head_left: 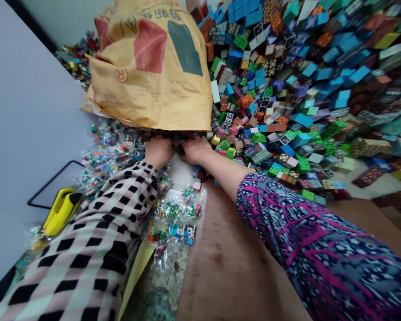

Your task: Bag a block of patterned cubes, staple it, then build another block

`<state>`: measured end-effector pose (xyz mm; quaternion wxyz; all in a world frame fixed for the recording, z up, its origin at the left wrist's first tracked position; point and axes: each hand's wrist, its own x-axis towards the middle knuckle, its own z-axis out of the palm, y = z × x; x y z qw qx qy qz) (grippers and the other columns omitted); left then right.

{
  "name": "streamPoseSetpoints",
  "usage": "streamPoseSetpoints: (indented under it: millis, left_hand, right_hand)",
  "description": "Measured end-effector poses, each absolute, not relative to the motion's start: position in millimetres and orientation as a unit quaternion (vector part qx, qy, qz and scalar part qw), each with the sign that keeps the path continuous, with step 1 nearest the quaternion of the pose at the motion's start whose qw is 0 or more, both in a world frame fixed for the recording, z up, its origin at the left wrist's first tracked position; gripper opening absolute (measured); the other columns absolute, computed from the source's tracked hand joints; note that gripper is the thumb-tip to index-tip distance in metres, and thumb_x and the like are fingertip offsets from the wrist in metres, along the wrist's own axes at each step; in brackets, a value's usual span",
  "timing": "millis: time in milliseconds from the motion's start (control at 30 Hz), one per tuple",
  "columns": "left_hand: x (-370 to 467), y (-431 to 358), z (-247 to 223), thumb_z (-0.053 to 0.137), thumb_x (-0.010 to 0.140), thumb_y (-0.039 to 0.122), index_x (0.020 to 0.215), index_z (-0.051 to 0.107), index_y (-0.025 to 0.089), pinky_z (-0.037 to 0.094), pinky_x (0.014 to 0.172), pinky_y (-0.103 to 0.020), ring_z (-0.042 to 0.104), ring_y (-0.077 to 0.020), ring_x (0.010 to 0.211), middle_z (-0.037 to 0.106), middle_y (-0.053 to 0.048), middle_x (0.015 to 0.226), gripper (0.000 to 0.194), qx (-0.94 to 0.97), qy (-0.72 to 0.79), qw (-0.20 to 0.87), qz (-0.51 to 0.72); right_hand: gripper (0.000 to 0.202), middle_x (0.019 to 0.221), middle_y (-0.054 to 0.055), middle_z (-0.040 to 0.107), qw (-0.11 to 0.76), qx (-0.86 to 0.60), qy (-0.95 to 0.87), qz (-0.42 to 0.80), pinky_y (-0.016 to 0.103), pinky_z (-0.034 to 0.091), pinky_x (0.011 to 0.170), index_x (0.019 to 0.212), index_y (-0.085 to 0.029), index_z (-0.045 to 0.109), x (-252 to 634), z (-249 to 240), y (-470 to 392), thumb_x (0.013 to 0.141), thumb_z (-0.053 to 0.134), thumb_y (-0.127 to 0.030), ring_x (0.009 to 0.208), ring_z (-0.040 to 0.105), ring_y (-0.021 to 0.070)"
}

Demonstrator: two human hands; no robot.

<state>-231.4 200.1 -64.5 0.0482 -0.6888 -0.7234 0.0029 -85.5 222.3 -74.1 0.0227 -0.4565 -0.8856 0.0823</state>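
Observation:
A large yellow-brown woven sack [147,102] with red and dark green printing lies with its lower edge toward me. At that edge my left hand [159,150] and my right hand [196,148] sit close together, knuckles up. Their fingers curl under the sack's rim, so the fingertips and whatever they grip are hidden. Dark, small shapes show in the gap between the hands. Below them, clear plastic packets [177,207] with tiny colourful pieces lie beside the brown board [220,249].
A big heap of printed toy blocks [263,102] spreads right of the sack. More packets [110,147] lie to the left, by a yellow-and-black tool [62,211] and a thin black wire frame [50,185]. A pale wall [26,98] rises on the left.

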Motion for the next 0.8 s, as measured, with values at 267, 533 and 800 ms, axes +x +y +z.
streamPoseSetpoints:
  millis: [267,533,800]
  left_hand:
    - [-231.5,179.2,-53.8,0.057,0.085,0.03,0.112,0.071,0.018,0.038,0.091,-0.037,0.052,-0.0298,0.108,0.062,-0.013,0.115,0.033,-0.702,-0.708,0.069,-0.036]
    - [-184.2,116.9,-51.8,0.061,0.079,0.025,0.102,0.065,0.017,0.046,0.075,-0.028,0.063,-0.0186,0.081,0.07,-0.002,0.088,0.024,-0.725,-0.632,-0.155,-0.226]
    - [-135.6,90.8,-54.5,0.064,0.08,0.021,0.126,0.059,0.021,0.05,0.081,-0.033,0.062,-0.019,0.087,0.067,-0.006,0.107,0.047,-0.785,-0.515,-0.282,-0.197]
  right_hand:
    - [0.042,0.128,0.014,0.062,0.071,-0.395,-0.914,0.063,0.046,0.034,0.098,0.127,-0.018,0.059,-71.0,-65.5,210.8,0.087,0.053,-0.027,0.123,0.047,0.0338]
    - [0.028,0.108,0.011,0.064,0.108,-0.361,-0.926,0.017,0.037,0.036,0.083,0.116,-0.016,0.06,11.7,-43.8,140.1,0.091,0.048,-0.023,0.1,0.055,0.026]
    - [0.04,0.11,0.013,0.06,0.043,-0.437,-0.898,-0.017,0.038,0.041,0.078,0.128,-0.016,0.056,113.4,-62.9,77.7,0.091,0.053,-0.032,0.094,0.054,0.0273]
